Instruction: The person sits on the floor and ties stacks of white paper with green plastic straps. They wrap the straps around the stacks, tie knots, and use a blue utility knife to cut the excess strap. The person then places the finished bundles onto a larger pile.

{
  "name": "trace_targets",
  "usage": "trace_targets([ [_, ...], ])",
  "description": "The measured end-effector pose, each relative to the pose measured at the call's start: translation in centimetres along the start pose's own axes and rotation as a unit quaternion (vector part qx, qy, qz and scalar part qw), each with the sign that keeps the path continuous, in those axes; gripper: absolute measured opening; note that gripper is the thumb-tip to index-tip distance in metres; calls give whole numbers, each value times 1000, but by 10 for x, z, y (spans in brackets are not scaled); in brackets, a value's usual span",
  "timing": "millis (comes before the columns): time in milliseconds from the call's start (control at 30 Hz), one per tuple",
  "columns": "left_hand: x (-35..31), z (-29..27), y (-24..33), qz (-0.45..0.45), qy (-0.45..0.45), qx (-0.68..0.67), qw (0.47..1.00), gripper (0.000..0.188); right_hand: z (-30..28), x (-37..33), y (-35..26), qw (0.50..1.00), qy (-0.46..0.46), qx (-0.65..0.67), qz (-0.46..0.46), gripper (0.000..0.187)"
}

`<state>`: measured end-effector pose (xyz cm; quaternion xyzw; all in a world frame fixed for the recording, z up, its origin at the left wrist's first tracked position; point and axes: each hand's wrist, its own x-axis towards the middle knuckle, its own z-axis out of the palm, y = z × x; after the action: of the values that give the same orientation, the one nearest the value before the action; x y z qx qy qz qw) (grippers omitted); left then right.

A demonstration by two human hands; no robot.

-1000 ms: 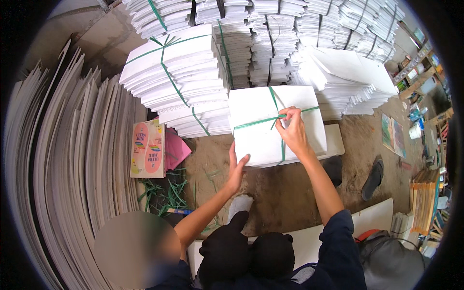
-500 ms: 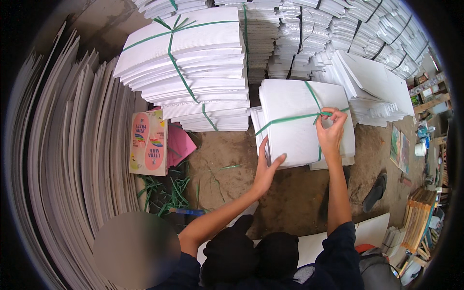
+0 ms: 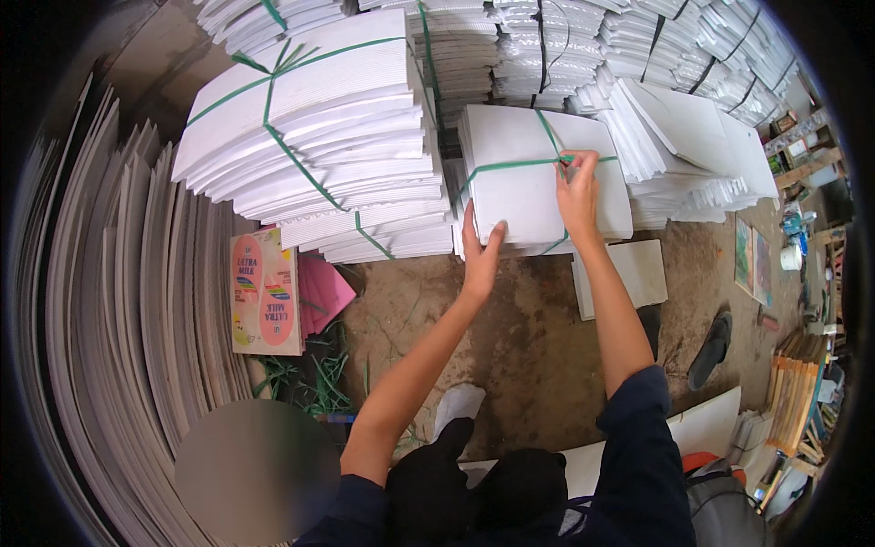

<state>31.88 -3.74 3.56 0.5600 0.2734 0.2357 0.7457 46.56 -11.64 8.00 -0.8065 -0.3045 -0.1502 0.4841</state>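
Note:
A bundle of white corrugated sheets [image 3: 519,201] is in front of me, bound crosswise with green plastic strapping [image 3: 501,166]. Where the strands cross on top, my right hand [image 3: 579,196] is closed on the strapping, its fingertips pinched around it. My left hand [image 3: 481,253] grips the bundle's near left corner, thumb on the top face and fingers along the left side. The underside of the bundle is hidden.
A tall strapped stack of white sheets [image 3: 310,118] stands left of the bundle, a loose stack [image 3: 679,137] right. Upright grey sheets [image 3: 137,273] line the left side. A small white board [image 3: 629,278], a black slipper [image 3: 710,351] and green strap scraps [image 3: 324,381] lie on the floor.
The bundle has moved away from me, closer to the tall stack and the back row, with both hands still on it. More of the white board on the floor now shows.

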Motion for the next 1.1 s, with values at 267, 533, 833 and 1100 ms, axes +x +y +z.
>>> trace_targets([
  [267,-11,-1,-2,-60,2,-15,998,69,-13,-5,7,992,-36,-60,-102,40],
  [533,-14,-58,-94,-158,-56,-26,986,90,-87,-87,122,854,116,192,470,82],
  [833,22,-39,-105,-136,-61,-105,983,96,-50,-82,113,825,35,403,394,65],
  [1100,23,-35,-91,-269,-35,-138,953,100,-35,-74,113,798,68,344,491,73],
])
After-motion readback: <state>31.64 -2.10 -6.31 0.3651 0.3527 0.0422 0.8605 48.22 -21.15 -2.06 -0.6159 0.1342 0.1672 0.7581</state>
